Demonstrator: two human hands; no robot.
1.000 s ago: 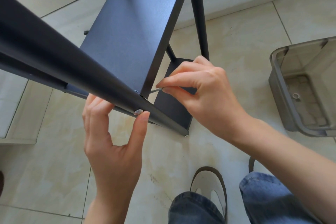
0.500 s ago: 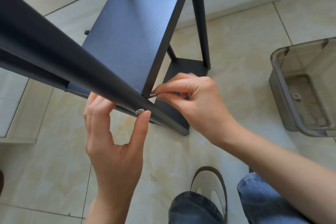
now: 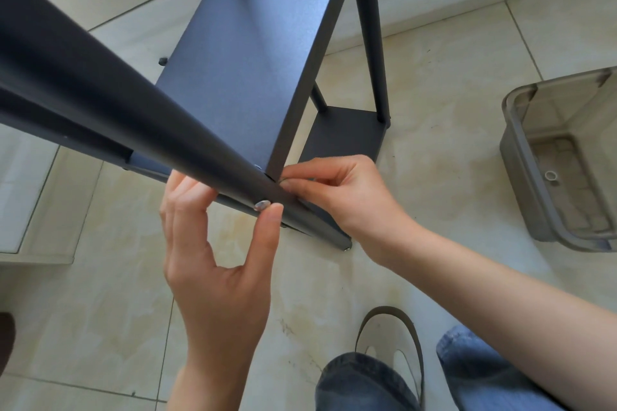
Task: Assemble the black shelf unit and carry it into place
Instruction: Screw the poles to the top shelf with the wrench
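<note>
At shelf corner, bolt [image 3: 262,205] is being steadied by left hand [image 3: 213,264], thumb pressing, fingers straight | key [image 3: 286,181] is being pinched by right hand [image 3: 337,190] | step: fastening leg [image 3: 133,117] to shelf [image 3: 253,53] | next: key likely being turned.

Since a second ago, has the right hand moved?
Yes. The right hand moved left along the black leg, closer to the screw head.

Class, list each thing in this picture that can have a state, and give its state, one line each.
Shelf unit: standing on the floor, partly assembled.
Screw: seated in the leg, head showing.
Left hand: thumb pressing beside the screw.
Right hand: pinching a thin metal tool at the joint.
Bin: open, lidless.
</note>
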